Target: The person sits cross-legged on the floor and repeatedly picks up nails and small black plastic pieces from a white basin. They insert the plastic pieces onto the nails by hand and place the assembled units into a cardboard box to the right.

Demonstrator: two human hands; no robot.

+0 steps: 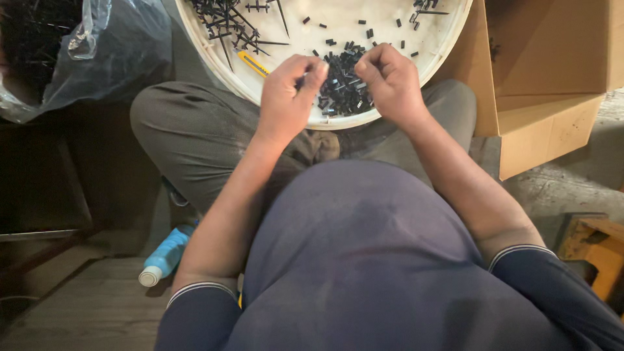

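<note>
A round white tray (448, 40) rests on my lap and holds a heap of small black plastic pieces (343, 91) near its front rim. My left hand (289, 97) hovers over the rim, thumb and fingers pinched on a small black piece. My right hand (389, 81) is curled just right of the heap, fingertips closed; whether anything is inside it is hidden. Long black sprue strips (227, 26) lie at the tray's far left, and a yellow utility knife (253, 64) lies beside them.
A clear plastic bag of black parts (78, 45) sits at the upper left. An open cardboard box (546, 71) stands on the right. A blue bottle with a white cap (166, 257) lies on the floor by my left leg. A wooden stool corner (595, 250) shows lower right.
</note>
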